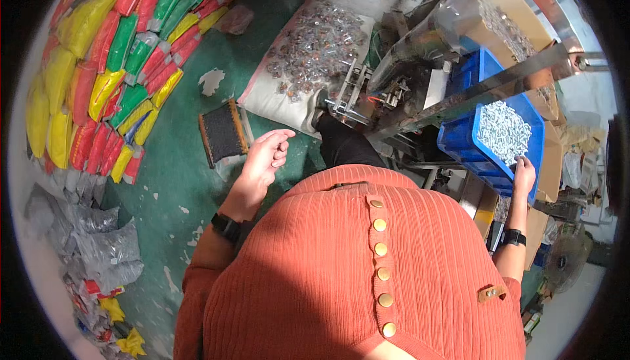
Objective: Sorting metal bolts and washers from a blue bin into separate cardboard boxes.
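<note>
Orange ribbed sweater [367,275], foreground. Left hand [266,156], 10 o'clock: fingers loosely curled, empty. Right hand [524,173], 3 o'clock: fingers on blue crate [459,138] rim, closure unclear; metal screws [502,130] inside likely heavy, rigid; grip rim.

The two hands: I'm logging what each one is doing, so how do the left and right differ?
The left hand hangs free over the green floor, fingers loosely curled, touching nothing; the right hand reaches out to the blue crate of small silvery parts, resting at its edge. Both wrists wear a dark band.
</note>
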The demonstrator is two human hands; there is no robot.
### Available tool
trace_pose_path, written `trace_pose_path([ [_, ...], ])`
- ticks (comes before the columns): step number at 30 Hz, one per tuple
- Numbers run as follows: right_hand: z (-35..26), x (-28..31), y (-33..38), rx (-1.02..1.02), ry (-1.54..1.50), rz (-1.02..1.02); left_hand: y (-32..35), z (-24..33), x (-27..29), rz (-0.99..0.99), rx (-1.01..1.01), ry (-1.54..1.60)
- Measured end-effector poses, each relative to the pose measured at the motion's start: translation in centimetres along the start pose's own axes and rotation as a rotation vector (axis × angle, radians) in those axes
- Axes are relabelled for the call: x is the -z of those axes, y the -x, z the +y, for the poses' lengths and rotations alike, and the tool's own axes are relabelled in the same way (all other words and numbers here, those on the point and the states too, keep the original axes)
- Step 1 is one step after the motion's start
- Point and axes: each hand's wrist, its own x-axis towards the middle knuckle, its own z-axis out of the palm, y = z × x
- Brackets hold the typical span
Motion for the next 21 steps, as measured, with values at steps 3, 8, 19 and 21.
trace_pose_path([
  [3,0.0,0.0,0.2,-0.027,-0.02,-0.004,0.4,-0.5,-1.0,0.044,0.011,0.035],
  [8,-0.2,-0.1,0.2,0.025,0.043,0.02,0.5,-2.1,-1.6,-0.005,0.055,0.012],
  [19,0.4,-0.2,-0.4,-0.053,0.029,-0.002,-0.1,-2.0,-1.8,-0.033,0.13,-0.033],
  [21,0.5,-0.2,-0.2,-0.048,0.06,0.011,-0.3,-1.9,-2.1,-0.033,0.124,-0.035],
])
